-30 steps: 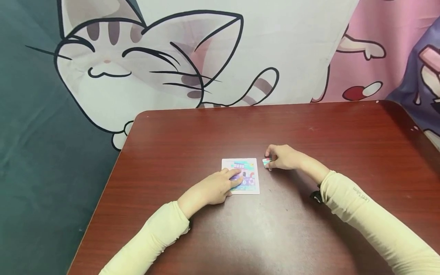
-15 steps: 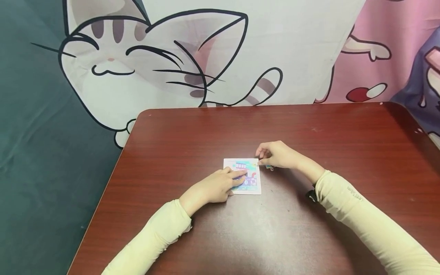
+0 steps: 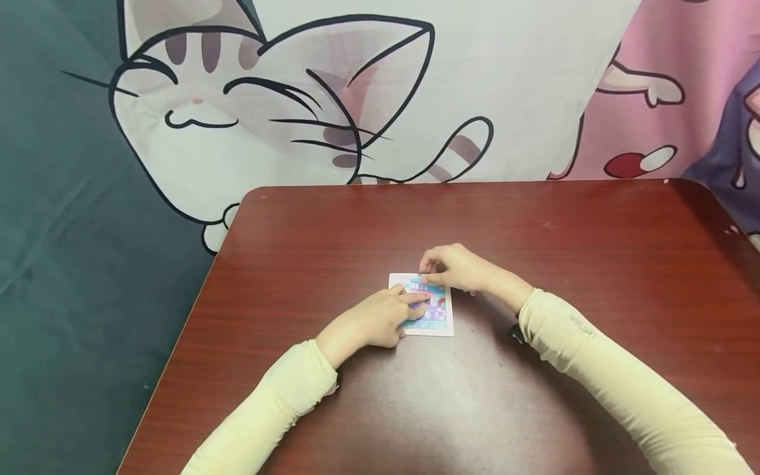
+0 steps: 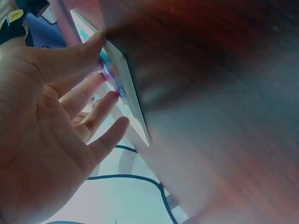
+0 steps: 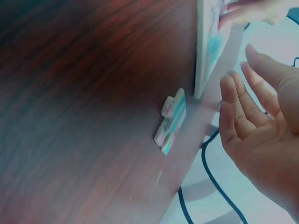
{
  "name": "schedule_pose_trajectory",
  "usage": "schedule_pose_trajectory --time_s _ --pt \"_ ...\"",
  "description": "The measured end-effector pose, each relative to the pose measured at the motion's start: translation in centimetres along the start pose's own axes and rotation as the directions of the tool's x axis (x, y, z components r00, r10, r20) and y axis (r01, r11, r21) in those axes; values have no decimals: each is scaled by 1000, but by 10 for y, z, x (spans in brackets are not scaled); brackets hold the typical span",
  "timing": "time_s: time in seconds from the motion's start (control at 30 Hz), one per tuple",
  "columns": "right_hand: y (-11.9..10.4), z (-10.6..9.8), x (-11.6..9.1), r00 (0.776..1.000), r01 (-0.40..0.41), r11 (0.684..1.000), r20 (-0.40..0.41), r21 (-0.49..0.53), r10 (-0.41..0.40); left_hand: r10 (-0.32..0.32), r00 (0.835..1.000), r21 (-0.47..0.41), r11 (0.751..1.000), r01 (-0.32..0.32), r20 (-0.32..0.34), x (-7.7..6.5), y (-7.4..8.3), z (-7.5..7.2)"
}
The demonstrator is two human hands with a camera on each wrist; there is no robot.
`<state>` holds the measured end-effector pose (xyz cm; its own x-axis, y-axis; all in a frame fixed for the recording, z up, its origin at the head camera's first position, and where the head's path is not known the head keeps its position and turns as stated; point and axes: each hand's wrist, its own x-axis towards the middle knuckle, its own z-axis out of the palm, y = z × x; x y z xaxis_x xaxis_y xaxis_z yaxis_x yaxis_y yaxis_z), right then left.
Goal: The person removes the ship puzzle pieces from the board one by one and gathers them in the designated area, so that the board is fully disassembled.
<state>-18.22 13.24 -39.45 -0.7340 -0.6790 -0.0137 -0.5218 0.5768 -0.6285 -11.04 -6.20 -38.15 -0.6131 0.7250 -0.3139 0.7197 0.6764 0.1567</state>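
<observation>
A square jigsaw puzzle (image 3: pixel 441 323) with a white border and a pastel picture lies on the brown table. My left hand (image 3: pixel 382 318) rests its fairly straight fingers on the picture, and the thumb is at the board's near edge in the left wrist view. Over the puzzle's upper right part is my right hand (image 3: pixel 457 269), its thumb tip close over the picture. In the right wrist view that hand's fingers are loosely bent, thumb apart, with nothing seen between them. Loose puzzle pieces (image 5: pixel 172 122) with coloured stripes lie on the table beside the board, mostly hidden under the right hand in the head view.
The wooden table (image 3: pixel 332 231) spreads out on all sides of the board. Behind its far edge hangs a white cloth (image 3: pixel 522 79) with a cartoon cat, and a pink one (image 3: pixel 629 125) is at the right. A dark green cloth (image 3: pixel 77 231) is at the left.
My right hand has moved left, from beside the loose pieces to over the puzzle's upper right corner. The left hand stays on the board. The head view has shifted slightly.
</observation>
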Motion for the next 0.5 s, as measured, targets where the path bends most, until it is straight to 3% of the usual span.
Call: schedule_pose_trajectory --time_s 0.17,0.5 --pt "-3 7 5 997 6 1000 71 -7 -6 0 1000 37 999 0 -3 -2 1 1" --pt "-12 10 16 993 53 997 108 -49 -48 -8 1000 55 998 8 2 -3 1 4"
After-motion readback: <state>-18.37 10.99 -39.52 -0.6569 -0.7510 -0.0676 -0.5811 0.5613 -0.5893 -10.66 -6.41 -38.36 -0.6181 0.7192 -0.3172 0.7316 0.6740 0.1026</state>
